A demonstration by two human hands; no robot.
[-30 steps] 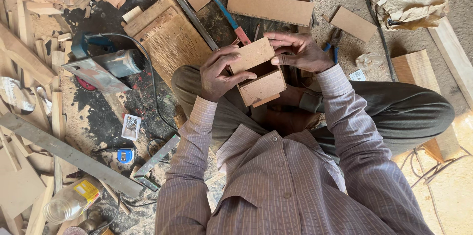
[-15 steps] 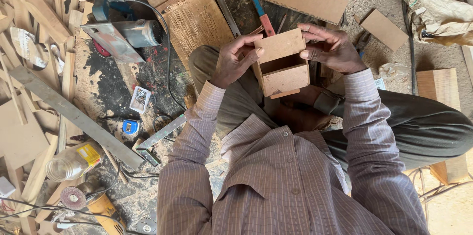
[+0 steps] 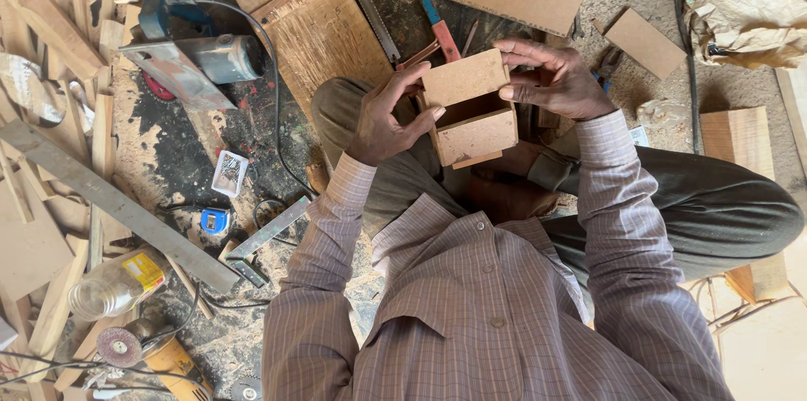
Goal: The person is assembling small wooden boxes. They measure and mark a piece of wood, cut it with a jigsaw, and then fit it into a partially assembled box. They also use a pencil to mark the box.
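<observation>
Item: 1 small fibreboard box (image 3: 471, 111), held over the lap in 2 grips. Left hand (image 3: 382, 119) and right hand (image 3: 555, 81) clasp its opposite sides. Since a second ago it sits turned, open side facing the person.

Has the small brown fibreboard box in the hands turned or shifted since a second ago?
Cannot tell about shifting: the head camera itself moved. The small brown fibreboard box sits the same way between the left hand and right hand.

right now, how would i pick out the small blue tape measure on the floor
Start at the circular saw on the floor, upper left. Go down past the small pale packet; the blue tape measure lies just below it, left of the metal try square. It is the only small blue, boxy thing among grey metal and wood offcuts.
</observation>
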